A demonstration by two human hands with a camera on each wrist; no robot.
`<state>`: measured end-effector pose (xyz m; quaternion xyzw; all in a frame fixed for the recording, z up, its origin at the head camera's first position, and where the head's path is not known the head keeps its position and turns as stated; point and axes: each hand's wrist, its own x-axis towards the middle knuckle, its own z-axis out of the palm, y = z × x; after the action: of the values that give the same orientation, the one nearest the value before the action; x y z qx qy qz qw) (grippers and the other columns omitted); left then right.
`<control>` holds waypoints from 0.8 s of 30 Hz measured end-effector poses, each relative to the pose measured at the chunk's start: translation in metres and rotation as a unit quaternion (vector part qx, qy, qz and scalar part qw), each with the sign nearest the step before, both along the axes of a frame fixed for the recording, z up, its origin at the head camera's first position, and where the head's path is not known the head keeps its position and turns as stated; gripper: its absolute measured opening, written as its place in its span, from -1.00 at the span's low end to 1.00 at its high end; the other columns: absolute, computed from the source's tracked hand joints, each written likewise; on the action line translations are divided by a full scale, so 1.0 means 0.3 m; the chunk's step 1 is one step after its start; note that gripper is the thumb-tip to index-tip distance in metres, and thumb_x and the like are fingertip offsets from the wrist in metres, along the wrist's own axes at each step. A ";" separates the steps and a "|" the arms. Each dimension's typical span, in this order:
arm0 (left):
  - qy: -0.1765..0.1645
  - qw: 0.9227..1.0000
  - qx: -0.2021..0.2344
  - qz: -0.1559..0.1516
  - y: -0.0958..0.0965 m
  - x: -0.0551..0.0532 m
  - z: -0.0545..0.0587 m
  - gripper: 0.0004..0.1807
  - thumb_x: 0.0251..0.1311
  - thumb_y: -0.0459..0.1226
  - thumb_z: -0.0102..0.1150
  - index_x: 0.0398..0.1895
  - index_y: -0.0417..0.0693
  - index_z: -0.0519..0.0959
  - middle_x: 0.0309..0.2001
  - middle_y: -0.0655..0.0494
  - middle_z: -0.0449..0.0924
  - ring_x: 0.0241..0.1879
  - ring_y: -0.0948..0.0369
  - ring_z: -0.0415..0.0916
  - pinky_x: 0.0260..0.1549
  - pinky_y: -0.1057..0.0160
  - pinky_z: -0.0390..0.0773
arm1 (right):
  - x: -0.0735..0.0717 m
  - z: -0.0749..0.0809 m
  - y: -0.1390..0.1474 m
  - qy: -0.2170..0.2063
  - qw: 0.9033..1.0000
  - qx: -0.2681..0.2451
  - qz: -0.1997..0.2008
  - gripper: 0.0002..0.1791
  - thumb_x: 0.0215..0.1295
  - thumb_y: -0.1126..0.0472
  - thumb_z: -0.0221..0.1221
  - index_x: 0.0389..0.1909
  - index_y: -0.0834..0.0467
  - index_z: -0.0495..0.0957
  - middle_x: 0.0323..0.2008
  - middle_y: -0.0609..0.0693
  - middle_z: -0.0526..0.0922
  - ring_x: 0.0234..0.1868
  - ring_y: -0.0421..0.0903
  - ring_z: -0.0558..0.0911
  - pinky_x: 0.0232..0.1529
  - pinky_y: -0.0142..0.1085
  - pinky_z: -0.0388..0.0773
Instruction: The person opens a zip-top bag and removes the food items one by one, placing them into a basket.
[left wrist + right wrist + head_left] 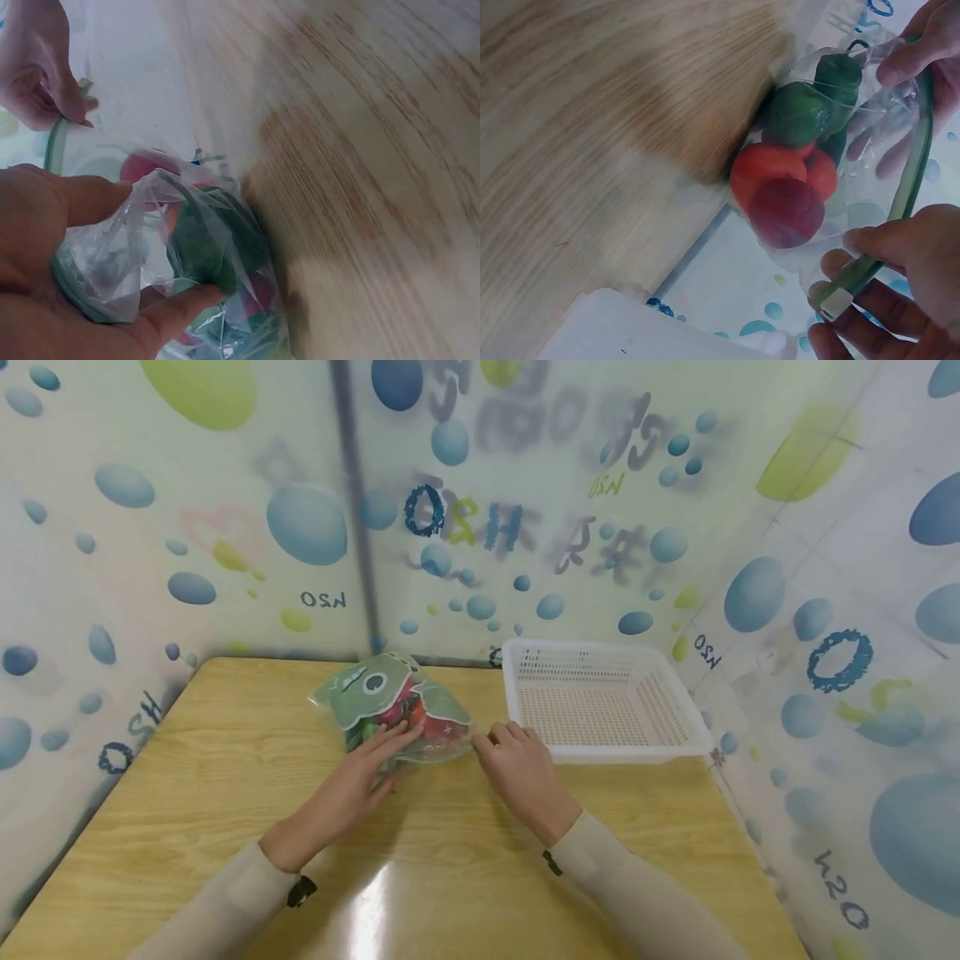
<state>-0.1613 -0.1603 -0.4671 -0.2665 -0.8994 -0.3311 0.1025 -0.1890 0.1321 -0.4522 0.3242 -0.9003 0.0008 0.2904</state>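
A clear zip bag [444, 739] with a green cartoon print and a green zip strip [909, 180] lies on the table. Through its film show dark green peppers [795, 112], red tomatoes [765, 166] and a dark red round fruit [787, 214]. My left hand [360, 777] reaches over the near side of the bag, its fingers extended against the film. In the left wrist view, its thumb and fingers [94, 199] are spread apart with film between them. My right hand [521, 777] pinches the right end of the strip, near a white slider [836, 304].
A white perforated plastic basket [607, 752] stands right of the bag, at the back of the wooden table [225, 793]. Patterned curtain-like sheets [480, 560] with bubbles and letters enclose the table's back and sides.
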 end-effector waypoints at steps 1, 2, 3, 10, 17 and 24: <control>0.003 1.000 0.001 -0.004 -0.004 -0.007 -0.003 -0.12 0.44 -0.59 0.46 0.78 -0.06 0.45 0.73 -0.39 0.42 0.67 -0.55 0.37 0.51 -0.50 0.54 | 0.006 0.001 0.002 0.009 1.000 -0.004 0.003 -0.86 0.52 0.23 0.56 -0.11 0.07 0.77 -0.28 -0.03 0.77 -0.26 -0.05 0.73 -0.29 -0.23 0.65; 0.004 1.000 0.001 -0.007 -0.007 -0.013 -0.005 -0.13 0.44 -0.60 0.45 0.77 -0.06 0.46 0.73 -0.38 0.42 0.68 -0.55 0.35 0.52 -0.50 0.53 | 0.012 0.001 0.003 0.015 1.000 -0.010 0.008 -0.85 0.51 0.24 0.57 -0.09 0.06 0.76 -0.29 -0.03 0.76 -0.27 -0.05 0.72 -0.32 -0.24 0.61; 0.004 1.000 0.001 -0.010 -0.010 -0.019 -0.008 -0.14 0.44 -0.61 0.44 0.76 -0.06 0.47 0.73 -0.38 0.42 0.69 -0.54 0.34 0.53 -0.49 0.53 | 0.019 0.001 0.005 0.021 1.000 -0.015 0.013 -0.84 0.51 0.23 0.57 -0.06 0.04 0.76 -0.30 -0.04 0.74 -0.28 -0.06 0.71 -0.34 -0.26 0.57; 0.000 1.000 -0.003 -0.014 -0.025 -0.044 -0.024 -0.19 0.52 -0.65 0.28 0.77 -0.05 0.47 0.76 -0.30 0.41 0.75 -0.52 0.25 0.56 -0.53 0.48 | 0.069 -0.003 0.016 -0.009 0.998 -0.040 0.040 -0.83 0.52 0.17 0.58 0.00 0.00 0.80 -0.33 -0.06 0.65 -0.38 -0.16 0.57 -0.42 -0.38 0.45; -0.006 1.000 -0.029 0.001 -0.020 -0.058 -0.047 -0.18 0.53 -0.67 0.25 0.78 -0.05 0.46 0.78 -0.22 0.40 0.79 -0.46 0.23 0.58 -0.49 0.47 | 0.098 -0.020 0.038 -0.042 0.997 -0.045 0.050 -0.78 0.56 0.20 0.54 0.11 -0.02 0.78 -0.28 -0.06 0.59 -0.40 -0.25 0.51 -0.52 -0.51 0.34; 0.047 0.998 -0.049 0.013 -0.014 -0.047 -0.042 -0.08 0.30 -0.75 0.34 0.73 -0.12 0.50 0.68 -0.34 0.51 0.66 -0.49 0.43 0.50 -0.49 0.57 | 0.094 -0.019 0.056 -0.085 0.991 -0.069 0.080 -0.58 0.54 0.31 0.52 0.32 -0.04 0.75 -0.18 -0.01 0.56 -0.32 -0.24 0.46 -0.41 -0.54 0.42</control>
<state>-0.1754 -0.1644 -0.4798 -0.2750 -0.9122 -0.2720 0.1354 -0.1608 0.1490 -0.4579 0.3729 -0.8908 0.1131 0.2336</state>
